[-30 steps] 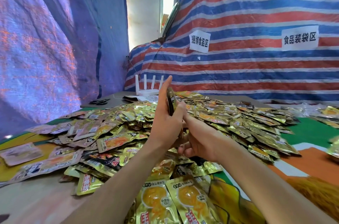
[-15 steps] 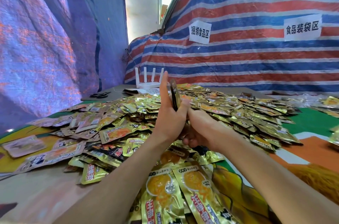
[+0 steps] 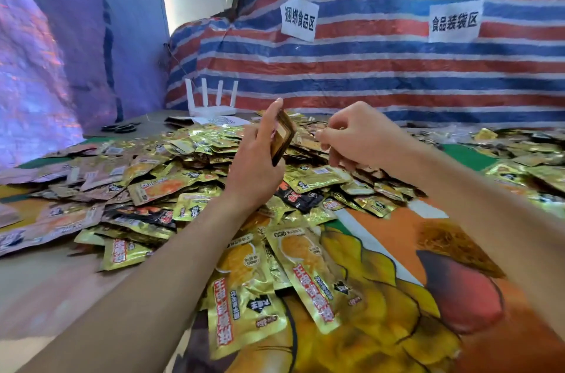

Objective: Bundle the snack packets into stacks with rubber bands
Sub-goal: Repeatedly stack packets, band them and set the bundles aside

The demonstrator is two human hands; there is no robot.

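Note:
My left hand (image 3: 253,171) is raised over the table and grips a thin stack of snack packets (image 3: 283,140) on edge, fingers straight up its left face and thumb on the near side. My right hand (image 3: 357,137) hovers a short way to the right of the stack, apart from it, with thumb and fingertips pinched together. I cannot make out anything between them. A wide heap of loose gold packets (image 3: 189,164) covers the table below and behind both hands, and two larger ones (image 3: 308,275) lie nearest me.
A white router with upright antennas (image 3: 211,100) and black scissors (image 3: 119,127) sit at the far left of the table. Striped tarpaulin with two paper signs (image 3: 299,19) walls the back. Printed orange cloth (image 3: 397,235) shows at the right front.
My right hand has come out from under the left hand and risen to the right of the stack. My left hand still holds the stack upright.

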